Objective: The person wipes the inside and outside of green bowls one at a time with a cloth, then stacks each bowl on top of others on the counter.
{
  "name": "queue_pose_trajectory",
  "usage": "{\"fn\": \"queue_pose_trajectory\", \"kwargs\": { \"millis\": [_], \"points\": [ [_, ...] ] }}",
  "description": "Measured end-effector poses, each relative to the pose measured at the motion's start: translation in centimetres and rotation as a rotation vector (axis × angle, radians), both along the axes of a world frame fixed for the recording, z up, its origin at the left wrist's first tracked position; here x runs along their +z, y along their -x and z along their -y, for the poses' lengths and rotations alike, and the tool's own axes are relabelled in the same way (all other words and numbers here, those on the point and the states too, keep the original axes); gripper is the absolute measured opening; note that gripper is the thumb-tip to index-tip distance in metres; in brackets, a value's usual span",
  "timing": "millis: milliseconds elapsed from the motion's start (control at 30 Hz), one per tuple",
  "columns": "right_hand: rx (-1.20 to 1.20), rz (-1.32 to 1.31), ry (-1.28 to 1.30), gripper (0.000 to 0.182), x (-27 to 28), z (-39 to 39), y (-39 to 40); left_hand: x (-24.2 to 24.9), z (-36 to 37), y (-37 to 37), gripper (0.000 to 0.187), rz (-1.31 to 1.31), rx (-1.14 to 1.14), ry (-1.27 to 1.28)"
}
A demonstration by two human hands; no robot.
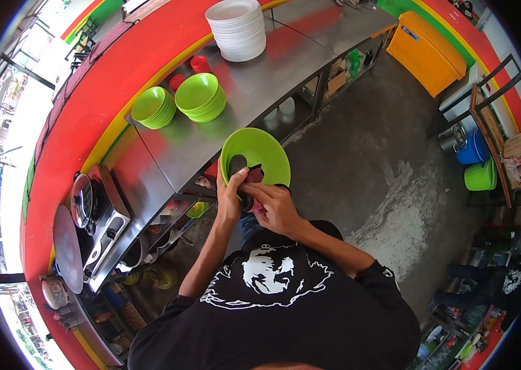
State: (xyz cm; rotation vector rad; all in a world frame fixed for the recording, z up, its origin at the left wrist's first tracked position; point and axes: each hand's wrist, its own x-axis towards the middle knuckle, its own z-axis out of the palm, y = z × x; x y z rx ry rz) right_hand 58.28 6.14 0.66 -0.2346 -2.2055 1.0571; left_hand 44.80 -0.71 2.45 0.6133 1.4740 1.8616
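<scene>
Beside the steel tabletop (285, 74), the left hand (231, 194) gripped a green bowl (270, 148), the right hand (279, 208) a maroon cloth (255, 174), best pressed evenly.

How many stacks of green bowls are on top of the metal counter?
2, side by side: the left stack and the right stack, which is nearer the white dishes. I see no others hidden there.

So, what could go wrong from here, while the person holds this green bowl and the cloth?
The green bowl might slip from the left hand while the right hand holds the cloth, and drop to the floor. The stack of white plates on the counter is tall, so it might topple if bumped.
</scene>
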Motion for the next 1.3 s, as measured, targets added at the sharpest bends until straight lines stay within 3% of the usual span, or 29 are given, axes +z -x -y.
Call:
{"fn": "queue_pose_trajectory", "kwargs": {
  "millis": [133,300,400,600,733,867,1000,1100,1233,1300],
  "points": [
    [0.063,0.002,-0.138,0.060,-0.2,-0.5,-0.4,-0.5,0.5,2.0,0.055,0.179,-0.115,-0.080],
    [0.096,-0.010,-0.415,0.062,-1.8,-4.0,-1.1,2.3,0.9,3.3,0.061,0.105,-0.263,-0.033],
    [0.007,-0.014,-0.432,0.061,-1.0,-3.7,-0.8,2.1,0.4,1.8,0.063,0.105,-0.186,-0.076],
    [-0.077,-0.026,-0.101,0.064,-1.2,-0.1,0.7,-0.7,0.6,-0.7,0.057,-0.202,0.011,-0.002],
    [0.057,-0.087,-0.206,0.064,-1.5,-1.7,0.5,-1.3,1.0,2.4,0.051,0.071,-0.101,-0.060],
    [0.046,-0.069,-0.316,0.063,-2.6,-3.2,0.6,0.8,1.0,3.1,0.054,0.038,-0.179,0.008],
    [0.015,-0.027,-0.162,0.061,-1.5,-2.1,1.1,0.4,0.6,0.3,0.056,-0.210,0.018,-0.087],
    [-0.008,-0.057,-0.038,0.066,0.1,0.4,1.5,-2.0,1.0,-0.1,0.054,-0.185,0.109,-0.102],
    [0.105,-0.008,-0.224,0.070,0.0,-0.4,1.2,-2.0,1.7,2.2,0.048,0.103,-0.005,-0.241],
    [0.111,-0.023,-0.346,0.072,-1.0,-2.0,1.1,-1.5,2.3,3.5,0.051,0.154,-0.075,-0.169]
  ]
}}
